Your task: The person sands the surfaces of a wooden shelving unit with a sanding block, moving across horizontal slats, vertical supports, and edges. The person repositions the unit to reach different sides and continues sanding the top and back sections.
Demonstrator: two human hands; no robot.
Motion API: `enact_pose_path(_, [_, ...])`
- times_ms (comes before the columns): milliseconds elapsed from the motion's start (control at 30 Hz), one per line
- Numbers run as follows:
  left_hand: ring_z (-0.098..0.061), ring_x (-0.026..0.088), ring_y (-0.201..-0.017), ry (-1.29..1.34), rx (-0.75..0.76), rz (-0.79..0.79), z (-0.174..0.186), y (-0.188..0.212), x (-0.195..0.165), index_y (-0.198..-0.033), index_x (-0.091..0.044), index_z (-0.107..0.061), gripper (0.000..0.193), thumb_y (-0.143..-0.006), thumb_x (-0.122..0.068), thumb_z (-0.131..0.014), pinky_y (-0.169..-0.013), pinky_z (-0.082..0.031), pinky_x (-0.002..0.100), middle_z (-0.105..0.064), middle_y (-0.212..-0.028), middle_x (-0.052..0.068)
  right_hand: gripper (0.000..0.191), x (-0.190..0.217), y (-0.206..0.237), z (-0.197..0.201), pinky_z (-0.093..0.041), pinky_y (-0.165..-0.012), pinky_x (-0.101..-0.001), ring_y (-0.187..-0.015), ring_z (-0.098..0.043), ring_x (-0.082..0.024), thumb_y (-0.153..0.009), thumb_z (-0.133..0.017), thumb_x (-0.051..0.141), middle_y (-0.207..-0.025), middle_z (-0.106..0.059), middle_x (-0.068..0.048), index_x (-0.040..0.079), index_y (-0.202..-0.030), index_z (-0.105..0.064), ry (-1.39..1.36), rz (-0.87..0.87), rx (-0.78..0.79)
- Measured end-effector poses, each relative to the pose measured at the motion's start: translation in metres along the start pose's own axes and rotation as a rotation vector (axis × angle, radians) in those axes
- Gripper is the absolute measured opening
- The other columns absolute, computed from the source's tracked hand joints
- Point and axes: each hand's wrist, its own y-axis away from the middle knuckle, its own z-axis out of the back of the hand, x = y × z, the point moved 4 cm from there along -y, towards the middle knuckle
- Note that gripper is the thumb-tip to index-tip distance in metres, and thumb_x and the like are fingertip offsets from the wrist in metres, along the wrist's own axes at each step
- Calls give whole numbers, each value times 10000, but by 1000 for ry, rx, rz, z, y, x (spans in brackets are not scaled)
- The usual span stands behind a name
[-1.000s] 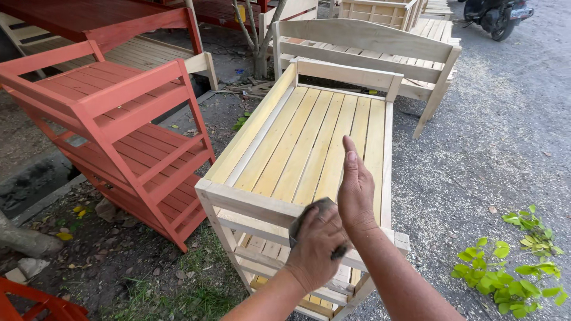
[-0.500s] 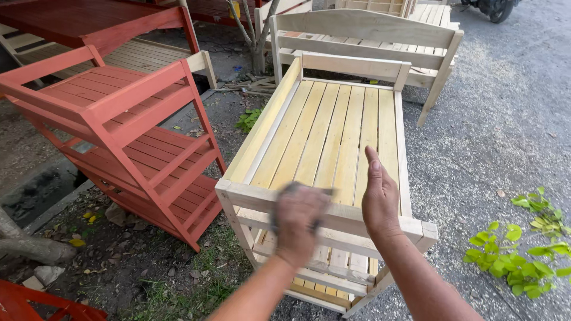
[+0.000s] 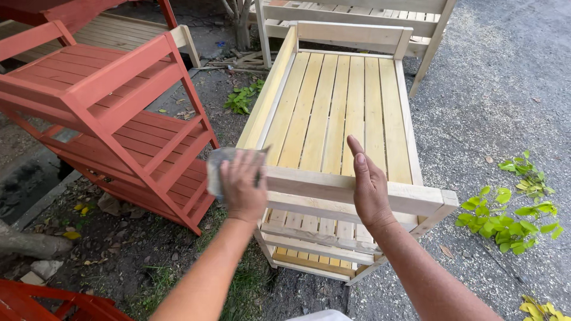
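An unpainted pale wooden slatted rack (image 3: 339, 113) lies in front of me on the ground. My left hand (image 3: 242, 185) presses a grey sheet of sandpaper (image 3: 217, 165) against the near left corner of its front rail. My right hand (image 3: 369, 187) rests with fingers flat and pointing up on the same front rail (image 3: 416, 199), further right, and holds nothing.
A red painted slatted rack (image 3: 113, 113) lies to the left on dirt. More unpainted wooden furniture (image 3: 357, 15) stands behind. Grey gravel ground (image 3: 511, 89) is on the right, with green leafy sprigs (image 3: 511, 220). A red piece (image 3: 41, 303) shows at bottom left.
My left hand with the sandpaper has slid left along the front rail to its left corner. My right hand has shifted right along the rail. The view has come closer.
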Motion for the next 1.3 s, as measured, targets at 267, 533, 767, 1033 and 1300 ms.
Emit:
enact_pose_path(267, [-553,317,-1394,312,116,-242,-8,20,-51,-1325,-204,-719,330,-1090,-299,-508,-1209,-347,485,-641,-1429,109,640,6,0,-8,-234,-1248,-379,-1538,-328,-255,-1071,-282,495,-1611,-441,-123,93,-1546,-428,49,1,27])
enact_pose_path(533, [-528,339,-1404,33,-13,-31,-4,13,-19,-1327,-187,-693,350,-1065,-298,-489,-1209,-284,541,-652,-1440,95,617,6,1,-1,-242,-1250,-370,-1538,-346,-253,-1078,-281,488,-1606,-458,-111,102,-1531,-445,65,-27,14])
enact_pose_path(767, [-590,269,-1315,269,96,-276,-33,24,-77,-1341,-151,-667,352,-1084,-316,-489,-1179,-337,497,-694,-1340,73,462,-1,16,13,-540,-821,-396,-861,-715,-261,-1096,-380,428,-920,-757,-122,184,-1218,-752,804,-165,9])
enact_pose_path(1033, [-610,226,-1108,223,16,-374,-48,14,-73,-1293,-79,-682,381,-984,-289,-605,-1061,-358,484,-673,-1161,60,405,-9,2,21,-444,-560,-359,-566,-618,-185,-1045,-555,336,-663,-663,-1,156,-704,-680,1108,248,-123])
enact_pose_path(1300, [-629,225,-1055,277,-57,-469,-56,-43,-80,-1223,-74,-688,350,-931,-263,-647,-1035,-402,427,-660,-1125,40,404,-1,-37,31,-437,-584,-378,-588,-602,-211,-1012,-635,309,-627,-612,-7,149,-641,-636,1086,360,-342])
